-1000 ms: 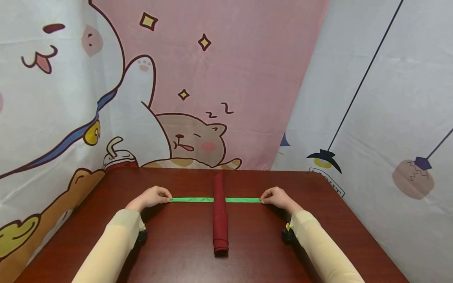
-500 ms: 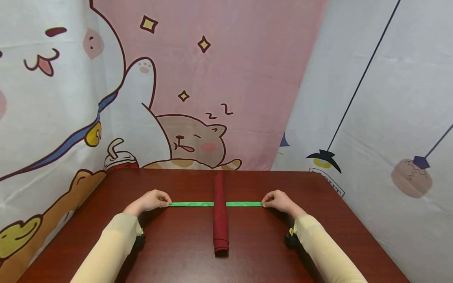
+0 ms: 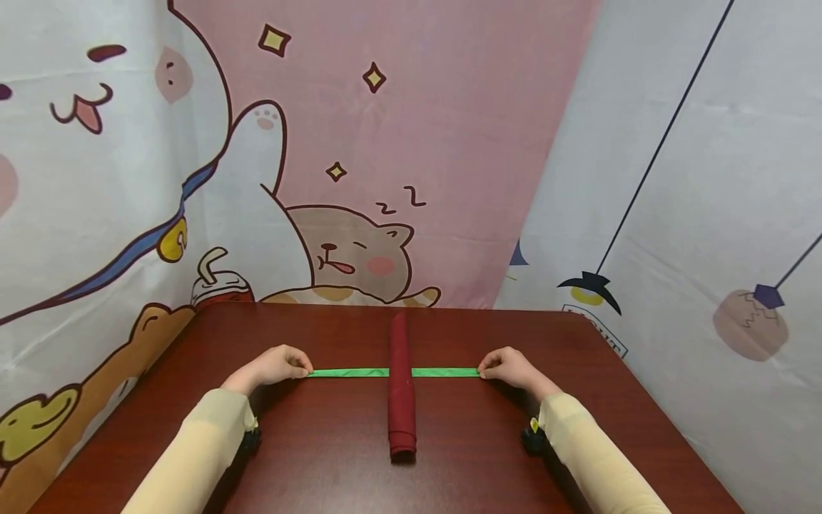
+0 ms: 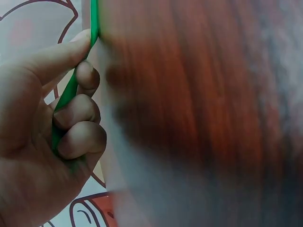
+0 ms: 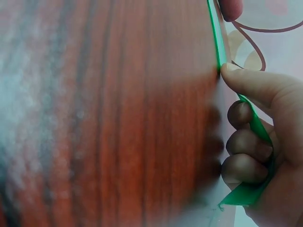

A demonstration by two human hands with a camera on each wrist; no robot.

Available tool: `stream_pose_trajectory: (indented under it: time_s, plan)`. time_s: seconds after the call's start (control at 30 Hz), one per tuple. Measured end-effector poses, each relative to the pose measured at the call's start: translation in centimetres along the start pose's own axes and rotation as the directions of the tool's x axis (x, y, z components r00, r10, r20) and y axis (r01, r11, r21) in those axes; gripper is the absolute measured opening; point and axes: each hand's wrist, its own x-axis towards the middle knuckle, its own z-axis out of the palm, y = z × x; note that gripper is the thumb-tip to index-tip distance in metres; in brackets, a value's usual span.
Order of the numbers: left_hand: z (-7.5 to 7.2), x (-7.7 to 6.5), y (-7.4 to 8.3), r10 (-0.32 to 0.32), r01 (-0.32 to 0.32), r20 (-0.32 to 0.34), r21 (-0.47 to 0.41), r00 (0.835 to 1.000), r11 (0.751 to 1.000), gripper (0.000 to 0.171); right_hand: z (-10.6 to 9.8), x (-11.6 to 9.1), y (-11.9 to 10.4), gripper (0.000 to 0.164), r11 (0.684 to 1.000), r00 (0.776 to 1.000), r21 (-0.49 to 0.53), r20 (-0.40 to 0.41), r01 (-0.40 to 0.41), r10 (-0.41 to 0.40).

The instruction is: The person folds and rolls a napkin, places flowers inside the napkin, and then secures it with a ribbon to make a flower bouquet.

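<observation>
Two ends of one flat, glossy green ribbon (image 3: 356, 373) are in play here, with a dark red, tube-shaped roll of cloth (image 3: 402, 410) sitting across its middle, long axis running 12 to 6 o'clock on the reddish-brown wood-grain table (image 3: 334, 435). The left hand (image 3: 276, 364) is out at 9 o'clock from the roll and the right hand (image 3: 509, 368) at 3, each pinching its end near the thumb tip, with the other visible fingers curled in over the tail. Not 100% sure which fingertip backs each thumb, the wrist views hide that bit. Progress-wise, I'd say the rolling is done and the ribbon's in place, apparently passing under the roll and coming out evenly on both sides. Not done: the ends aren't brought over the top, crossed or knotted, so any wrapping and tying is all left. Material-wise, the ribbon looks satiny and pulled pretty straight, with a stray thread at the cut end toward 4 or 5 o'clock in the right wrist view. The roll is matte, layers showing at its 6 o'clock end, slimmer-looking toward 12. The tabletop's streaky and a bit shiny.
</observation>
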Motion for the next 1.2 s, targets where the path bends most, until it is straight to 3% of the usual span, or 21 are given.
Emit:
stream_pose_trajectory:
  time_s: [0.13,0.3,0.47,0.67,0.87,1.0,1.2]
  plan:
    - [-0.3,-0.1,0.0,0.012,-0.012,0.005,-0.076,1.0,0.997,0.007,-0.2,-0.2,-0.2,0.008,1.0,1.0,0.012,-0.011,0.0,0.0]
    - [-1.1,-0.1,0.5,-0.015,0.02,0.027,-0.193,1.0,0.981,0.012,-0.9,-0.4,-0.9,0.016,0.985,0.998,0.161,0.007,-0.059,0.059]
    - [-2.1,0.4,1.8,0.01,-0.003,0.034,-0.199,0.999,0.98,0.017,-2.0,-0.2,-2.0,0.021,0.947,0.996,0.308,0.027,-0.091,0.087]
    - [-2.6,1.3,3.8,0.04,-0.031,0.035,-0.238,0.999,0.971,0.016,-2.5,1.2,-4.3,0.021,0.936,0.997,0.341,0.03,-0.082,0.077]
    - [-0.5,2.6,5.6,0.077,-0.057,0.066,-0.264,0.995,0.963,0.017,-0.6,2.7,-7.3,0.019,0.967,0.999,0.253,0.023,0.03,-0.037]
    - [1.6,3.6,6.3,0.091,-0.065,0.081,-0.276,0.992,0.959,0.021,1.4,3.4,-9.0,0.02,0.954,0.997,0.296,0.039,0.054,-0.069]
    - [3.5,5.0,7.0,0.091,-0.064,0.075,-0.306,0.993,0.95,0.024,3.9,4.3,-11.2,0.017,0.944,0.997,0.325,0.037,0.059,-0.075]
